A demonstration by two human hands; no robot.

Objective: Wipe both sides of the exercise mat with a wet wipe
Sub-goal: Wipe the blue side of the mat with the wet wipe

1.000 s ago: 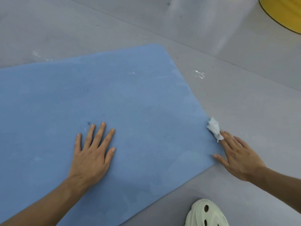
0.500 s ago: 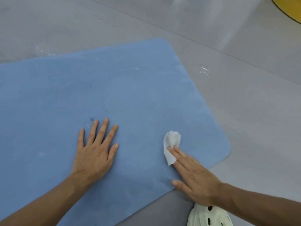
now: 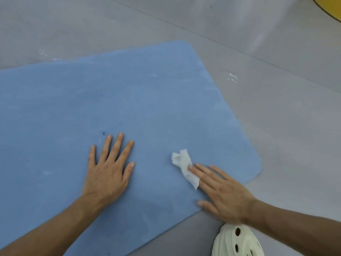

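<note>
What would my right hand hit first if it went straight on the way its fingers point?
Apart from the wet wipe under its fingers, the right hand meets only bare mat, probably passing just beyond the left hand.

The mat (image 3: 147,108) lies flat on the floor (image 3: 286,135), running off to the left. The left hand (image 3: 108,170) rests flat on the mat, near its front edge. To its right, the wipe (image 3: 182,163) lies on the mat under the fingers of the right hand (image 3: 221,193), near the mat's front right corner. A shoe (image 3: 238,242) sits on the floor just in front of the mat, below the right wrist.
</note>
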